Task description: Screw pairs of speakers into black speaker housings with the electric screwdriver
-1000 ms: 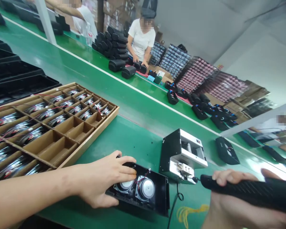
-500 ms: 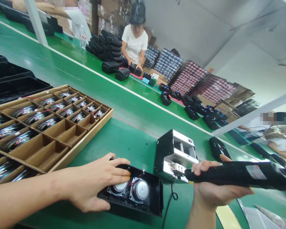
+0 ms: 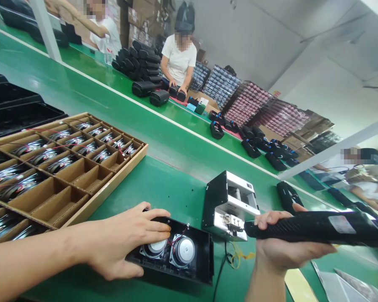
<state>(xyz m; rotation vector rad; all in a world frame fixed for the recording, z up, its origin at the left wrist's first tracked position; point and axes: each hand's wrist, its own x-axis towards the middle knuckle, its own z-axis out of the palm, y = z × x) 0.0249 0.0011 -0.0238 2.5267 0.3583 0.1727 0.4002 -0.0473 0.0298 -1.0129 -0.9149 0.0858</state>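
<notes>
My left hand (image 3: pixel 122 241) grips the left end of a black speaker housing (image 3: pixel 204 256), thumb at its near wall and fingers across the opening. Two round speakers lie inside; the right speaker (image 3: pixel 183 251) shows fully, while my fingers partly cover the left one (image 3: pixel 156 247). Thin red and black wires run up between them. Wrapped in my right hand (image 3: pixel 290 245) is a black electric screwdriver (image 3: pixel 315 228), held level, its front end pointing left at a screw feeder (image 3: pixel 228 209). Whether its tip touches the feeder I cannot tell.
A cardboard-divided tray (image 3: pixel 103 184) of speakers stands on the left, black housings (image 3: pixel 22 105) behind it. A cable (image 3: pixel 219 272) and yellow cord (image 3: pixel 237 256) lie below the feeder. Across the green bench, a co-worker (image 3: pixel 179 58) handles black cases. A yellow sheet (image 3: pixel 299 285) lies at front right.
The view has shifted slightly. Both hands keep their holds, the screwdriver staying by the feeder. The yellow cord beneath the feeder now shows more clearly.
</notes>
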